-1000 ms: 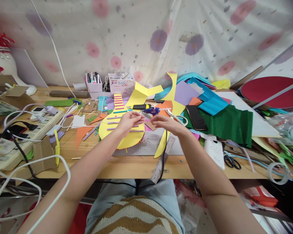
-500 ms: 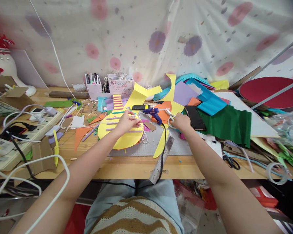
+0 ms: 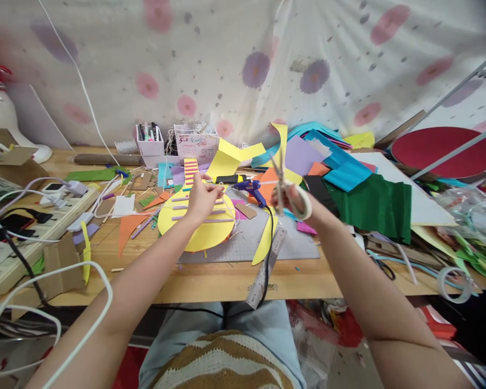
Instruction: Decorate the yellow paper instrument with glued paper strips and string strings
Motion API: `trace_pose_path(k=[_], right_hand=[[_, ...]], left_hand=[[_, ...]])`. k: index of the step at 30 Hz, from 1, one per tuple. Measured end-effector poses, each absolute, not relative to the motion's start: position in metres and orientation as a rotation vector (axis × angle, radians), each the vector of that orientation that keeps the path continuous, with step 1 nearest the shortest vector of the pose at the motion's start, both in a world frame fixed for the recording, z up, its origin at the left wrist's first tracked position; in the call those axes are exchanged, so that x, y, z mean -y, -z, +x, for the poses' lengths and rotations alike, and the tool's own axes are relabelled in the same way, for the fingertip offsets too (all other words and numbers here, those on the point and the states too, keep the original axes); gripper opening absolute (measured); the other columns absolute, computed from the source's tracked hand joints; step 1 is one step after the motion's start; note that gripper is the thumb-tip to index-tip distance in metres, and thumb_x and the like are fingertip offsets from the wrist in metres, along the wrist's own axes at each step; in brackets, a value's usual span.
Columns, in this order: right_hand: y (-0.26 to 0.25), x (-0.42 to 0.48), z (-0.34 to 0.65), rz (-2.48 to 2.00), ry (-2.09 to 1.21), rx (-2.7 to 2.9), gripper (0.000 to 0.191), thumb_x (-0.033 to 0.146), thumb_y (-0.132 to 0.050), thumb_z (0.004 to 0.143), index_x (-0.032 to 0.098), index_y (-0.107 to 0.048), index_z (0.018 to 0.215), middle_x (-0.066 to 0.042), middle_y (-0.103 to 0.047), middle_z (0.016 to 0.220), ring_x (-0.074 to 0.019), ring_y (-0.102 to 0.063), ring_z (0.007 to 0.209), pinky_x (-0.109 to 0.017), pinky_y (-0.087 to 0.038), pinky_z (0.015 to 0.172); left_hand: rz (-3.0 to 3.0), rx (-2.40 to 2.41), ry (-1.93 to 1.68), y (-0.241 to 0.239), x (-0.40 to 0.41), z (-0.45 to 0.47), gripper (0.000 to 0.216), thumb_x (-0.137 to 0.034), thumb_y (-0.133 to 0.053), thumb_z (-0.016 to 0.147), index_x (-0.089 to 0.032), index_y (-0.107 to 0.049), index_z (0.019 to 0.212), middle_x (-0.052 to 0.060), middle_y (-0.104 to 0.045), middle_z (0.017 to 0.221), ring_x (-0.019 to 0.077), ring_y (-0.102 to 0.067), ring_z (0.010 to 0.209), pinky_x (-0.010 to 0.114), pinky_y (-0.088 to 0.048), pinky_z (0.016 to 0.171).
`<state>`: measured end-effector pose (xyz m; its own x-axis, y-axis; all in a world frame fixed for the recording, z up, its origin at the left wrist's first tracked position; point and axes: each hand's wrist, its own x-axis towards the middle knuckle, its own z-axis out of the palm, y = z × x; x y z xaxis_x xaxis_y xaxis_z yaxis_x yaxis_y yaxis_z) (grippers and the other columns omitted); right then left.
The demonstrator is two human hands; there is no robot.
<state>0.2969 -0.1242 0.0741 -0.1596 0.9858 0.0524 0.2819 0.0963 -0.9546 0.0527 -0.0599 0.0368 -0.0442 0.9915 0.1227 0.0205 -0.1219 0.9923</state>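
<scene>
Here, pinching a thin white strip [image 3: 218, 187], lying crosswise, in the left hand [image 3: 201, 199] over the yellow guitar cutout [image 3: 198, 233]; gripping scissors [image 3: 282, 181] in the right hand [image 3: 298, 204], blades upright, near the strip's right end.

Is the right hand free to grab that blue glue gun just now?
Probably not cleanly: the right hand grips white-handled scissors, though the glue gun lies uncovered just beside it.

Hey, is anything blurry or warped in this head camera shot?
Head view: the right hand and its scissors are motion-blurred; the left hand and yellow guitar look sharp; the wide lens bows the table edge; light is soft, without glare.
</scene>
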Motion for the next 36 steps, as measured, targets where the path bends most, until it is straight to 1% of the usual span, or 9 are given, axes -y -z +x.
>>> trace_pose_path(k=[2,4,7,11,17,24,30,34,36], right_hand=[[-0.068,0.126,0.269,-1.058,-1.57,1.512,0.068,0.082,-0.041,0.067,0.017,-0.055,0.084,-0.007,-0.06,0.074,-0.0181,-0.06,0.07,-0.033,-0.05,0.064],[-0.063,0.125,0.247,-0.954,-1.918,1.443,0.069,0.083,-0.04,0.065,0.017,-0.056,0.08,-0.005,-0.057,0.068,-0.0167,-0.058,0.063,-0.034,-0.05,0.059],[-0.056,0.121,0.228,-0.922,-2.144,1.347,0.069,0.082,-0.046,0.061,0.016,-0.055,0.077,-0.003,-0.056,0.065,-0.0151,-0.056,0.056,-0.032,-0.05,0.054],[-0.05,0.113,0.222,-0.932,-2.187,1.234,0.067,0.081,-0.046,0.063,0.016,-0.056,0.075,-0.002,-0.057,0.064,-0.0152,-0.057,0.054,-0.031,-0.05,0.053],[-0.046,0.11,0.218,-0.95,-2.201,1.164,0.064,0.078,-0.043,0.069,0.016,-0.056,0.073,-0.005,-0.058,0.064,-0.0178,-0.057,0.055,-0.034,-0.05,0.052],[-0.05,0.109,0.205,-0.944,-2.171,1.042,0.061,0.077,-0.04,0.072,0.017,-0.053,0.078,-0.002,-0.055,0.063,-0.0141,-0.053,0.054,-0.032,-0.049,0.056],[-0.046,0.112,0.199,-0.975,-2.119,0.991,0.06,0.076,-0.036,0.075,0.018,-0.049,0.07,0.002,-0.044,0.053,-0.0092,-0.04,0.044,-0.023,-0.037,0.041],[-0.041,0.107,0.2,-1.031,-2.043,0.999,0.062,0.078,-0.042,0.071,0.017,-0.046,0.063,0.005,-0.035,0.048,-0.0047,-0.03,0.037,-0.017,-0.027,0.033],[-0.044,0.102,0.206,-1.042,-1.936,1.01,0.061,0.078,-0.046,0.068,0.017,-0.045,0.063,0.006,-0.033,0.048,-0.004,-0.029,0.037,-0.017,-0.026,0.032]], left_hand=[[1.278,-1.239,-1.339,-0.037,0.058,0.053,0.039,-0.013,-0.064,0.069,-0.021,-0.034,0.092,-0.004,-0.064,0.064,0.0141,-0.065,0.058,0.029,-0.053,0.065],[1.293,-1.292,-1.347,-0.037,0.057,0.051,0.039,-0.013,-0.064,0.068,-0.021,-0.034,0.091,-0.004,-0.063,0.064,0.0145,-0.065,0.058,0.029,-0.053,0.064],[1.307,-1.353,-1.368,-0.036,0.058,0.048,0.038,-0.01,-0.062,0.067,-0.021,-0.034,0.09,-0.004,-0.063,0.064,0.0147,-0.065,0.058,0.028,-0.053,0.063],[1.264,-1.346,-1.379,-0.036,0.06,0.045,0.038,-0.011,-0.062,0.067,-0.022,-0.034,0.091,-0.004,-0.063,0.065,0.0146,-0.065,0.059,0.027,-0.052,0.061],[1.412,-1.421,-1.349,-0.033,0.064,0.046,0.036,-0.01,-0.058,0.069,-0.022,-0.034,0.093,-0.004,-0.063,0.066,0.0154,-0.066,0.063,0.026,-0.048,0.062],[1.589,-1.438,-1.325,-0.029,0.073,0.053,0.036,-0.012,-0.06,0.07,-0.023,-0.037,0.095,-0.004,-0.063,0.066,0.0161,-0.063,0.065,0.026,-0.043,0.065],[1.598,-1.452,-1.292,-0.031,0.072,0.056,0.036,-0.008,-0.06,0.069,-0.023,-0.036,0.09,-0.005,-0.059,0.061,0.0177,-0.062,0.064,0.028,-0.041,0.068],[1.581,-1.443,-1.272,-0.028,0.073,0.055,0.036,-0.008,-0.062,0.068,-0.024,-0.034,0.084,-0.005,-0.058,0.059,0.0176,-0.062,0.064,0.028,-0.042,0.067],[1.567,-1.432,-1.244,-0.025,0.074,0.054,0.036,-0.009,-0.063,0.068,-0.023,-0.033,0.082,-0.004,-0.059,0.06,0.0176,-0.063,0.065,0.028,-0.043,0.065]])
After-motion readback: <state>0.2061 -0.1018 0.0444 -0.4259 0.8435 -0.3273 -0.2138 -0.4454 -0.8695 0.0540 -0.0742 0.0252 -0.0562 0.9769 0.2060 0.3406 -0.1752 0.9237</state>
